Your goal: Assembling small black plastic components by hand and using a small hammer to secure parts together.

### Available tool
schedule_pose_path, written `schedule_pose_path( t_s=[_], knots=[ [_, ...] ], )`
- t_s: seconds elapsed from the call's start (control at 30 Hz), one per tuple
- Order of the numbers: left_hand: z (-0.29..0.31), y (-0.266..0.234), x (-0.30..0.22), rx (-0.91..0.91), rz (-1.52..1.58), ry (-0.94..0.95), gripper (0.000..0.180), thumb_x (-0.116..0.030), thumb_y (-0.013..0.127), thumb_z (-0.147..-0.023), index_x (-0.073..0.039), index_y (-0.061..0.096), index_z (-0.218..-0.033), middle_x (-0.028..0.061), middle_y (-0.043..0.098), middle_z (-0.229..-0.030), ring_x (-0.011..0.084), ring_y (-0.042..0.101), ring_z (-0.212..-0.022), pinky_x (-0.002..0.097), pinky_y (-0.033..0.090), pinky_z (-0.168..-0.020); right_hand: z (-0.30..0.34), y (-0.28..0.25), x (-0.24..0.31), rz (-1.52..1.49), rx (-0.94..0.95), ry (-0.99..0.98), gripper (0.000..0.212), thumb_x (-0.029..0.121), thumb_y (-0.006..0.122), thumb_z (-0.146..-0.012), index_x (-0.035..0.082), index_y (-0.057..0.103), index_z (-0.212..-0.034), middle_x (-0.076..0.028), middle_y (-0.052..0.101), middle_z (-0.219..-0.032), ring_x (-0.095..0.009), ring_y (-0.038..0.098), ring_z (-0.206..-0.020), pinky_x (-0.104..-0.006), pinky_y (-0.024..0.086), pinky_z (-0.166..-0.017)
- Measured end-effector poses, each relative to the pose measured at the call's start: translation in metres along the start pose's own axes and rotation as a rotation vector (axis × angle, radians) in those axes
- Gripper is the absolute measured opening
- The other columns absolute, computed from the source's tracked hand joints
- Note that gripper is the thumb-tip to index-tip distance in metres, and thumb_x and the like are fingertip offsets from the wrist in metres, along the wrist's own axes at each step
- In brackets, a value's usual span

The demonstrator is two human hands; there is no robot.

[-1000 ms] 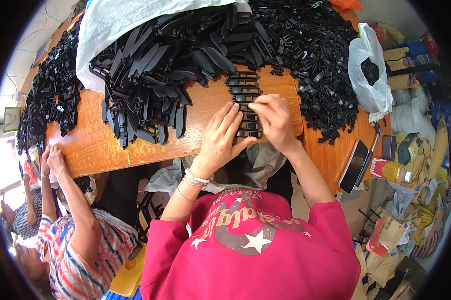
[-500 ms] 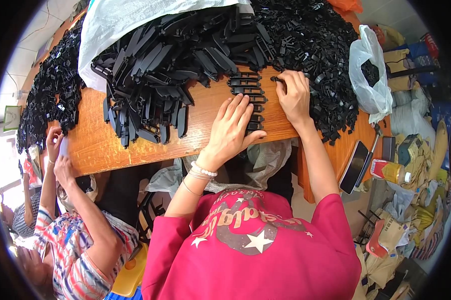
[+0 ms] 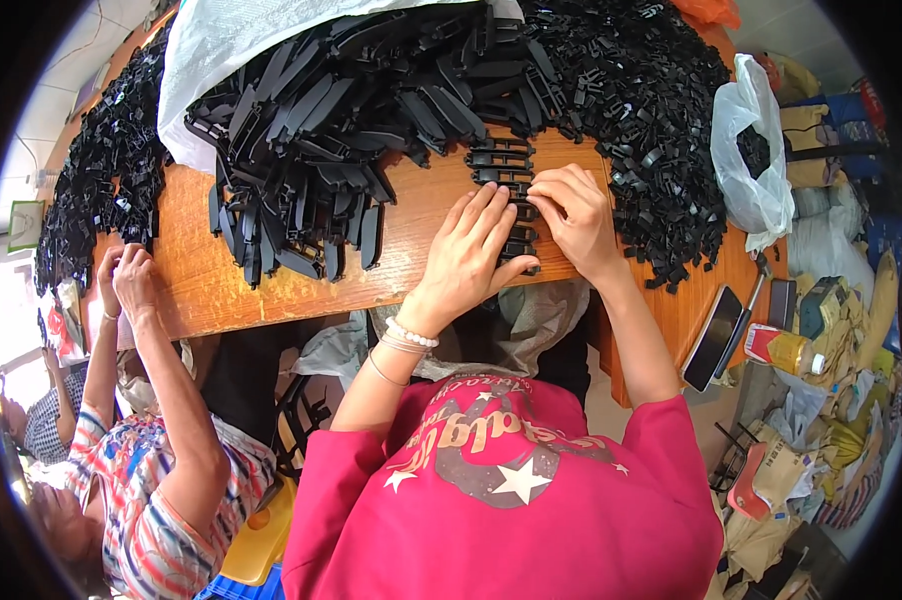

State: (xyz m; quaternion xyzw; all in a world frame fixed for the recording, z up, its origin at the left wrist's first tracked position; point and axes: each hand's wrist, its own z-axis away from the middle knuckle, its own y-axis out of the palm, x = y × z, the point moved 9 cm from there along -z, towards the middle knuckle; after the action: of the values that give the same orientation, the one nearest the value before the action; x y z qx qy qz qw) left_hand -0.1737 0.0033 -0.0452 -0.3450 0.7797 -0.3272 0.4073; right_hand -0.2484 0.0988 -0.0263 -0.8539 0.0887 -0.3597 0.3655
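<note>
A row of long, narrow black plastic parts (image 3: pixel 501 160) lies side by side on the wooden table, running toward its near edge. My left hand (image 3: pixel 468 240) rests flat over the left ends of these parts, fingers stretched and thumb out to the right near the closest ones. At the row's right side, my right hand (image 3: pixel 576 222) is closed in a pinch, its fingertips against the ends of the parts. Whatever sits between those fingertips is hidden.
A heap of larger black parts (image 3: pixel 311 130) spills from a white sack (image 3: pixel 221 45). Small black pieces (image 3: pixel 661 160) are piled at right. Beyond are a plastic bag (image 3: pixel 736 150) and a phone (image 3: pixel 713 335). A co-worker's hands (image 3: pixel 131 280) work at the left edge.
My right hand has moved left and nearer, from beside the row's far part, where a small black piece showed at its fingertips, onto the row's right ends. My left hand stays on the row.
</note>
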Motion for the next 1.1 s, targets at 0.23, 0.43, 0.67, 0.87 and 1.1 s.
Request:
schedule_pose_path(
  t_s=[0.23,0.43,0.67,0.87,1.1],
  knots=[
    [0.0,-0.001,0.001,-0.018,0.023,0.003,0.06,-0.042,0.069,-0.083,0.008,0.059,-0.115,0.0215,0.056,-0.127,0.0351,0.049,-0.125,0.0462,0.038,-0.106,-0.002,-0.003,0.008,0.003,0.0,-0.105,0.011,-0.001,0.07,-0.076,0.0,0.063,-0.084,-0.008,0.064,-0.088,-0.026,0.059,-0.084,-0.0365,0.044,-0.074],
    [0.001,-0.003,0.003,-0.028,0.062,-0.023,0.058,-0.036,0.074,-0.08,0.004,0.057,-0.119,0.0189,0.055,-0.131,0.0349,0.049,-0.125,0.0473,0.039,-0.105,0.0,0.004,0.013,0.101,0.041,-0.153,0.011,0.0,0.07,-0.076,-0.001,0.064,-0.086,-0.008,0.062,-0.09,-0.025,0.059,-0.084,-0.0362,0.044,-0.073],
    [-0.002,-0.003,0.002,-0.027,0.061,-0.006,0.058,-0.036,0.074,-0.08,0.004,0.057,-0.119,0.0188,0.055,-0.131,0.0354,0.049,-0.125,0.0469,0.039,-0.105,0.006,0.004,0.001,0.015,0.019,-0.054,0.012,-0.001,0.07,-0.076,0.0,0.067,-0.088,-0.007,0.061,-0.091,-0.024,0.058,-0.084,-0.0356,0.044,-0.075],
    [0.001,-0.001,0.001,0.005,0.003,0.009,0.064,-0.043,0.071,-0.08,0.007,0.056,-0.118,0.0216,0.052,-0.132,0.035,0.046,-0.128,0.0466,0.035,-0.109,-0.014,-0.031,-0.042,0.183,-0.291,0.169,0.006,0.0,0.062,-0.085,-0.001,0.067,-0.088,-0.012,0.063,-0.085,-0.029,0.061,-0.081,-0.0363,0.049,-0.072],
    [-0.002,0.007,0.008,0.053,0.003,-0.077,0.081,-0.056,0.067,-0.079,0.005,0.049,-0.128,0.024,0.041,-0.142,0.0367,0.034,-0.137,0.0491,0.026,-0.114,-0.02,-0.017,-0.061,0.418,-0.162,0.179,0.007,0.002,0.068,-0.079,0.0,0.065,-0.085,-0.011,0.061,-0.089,-0.029,0.059,-0.087,-0.0395,0.048,-0.078]
  ],
)
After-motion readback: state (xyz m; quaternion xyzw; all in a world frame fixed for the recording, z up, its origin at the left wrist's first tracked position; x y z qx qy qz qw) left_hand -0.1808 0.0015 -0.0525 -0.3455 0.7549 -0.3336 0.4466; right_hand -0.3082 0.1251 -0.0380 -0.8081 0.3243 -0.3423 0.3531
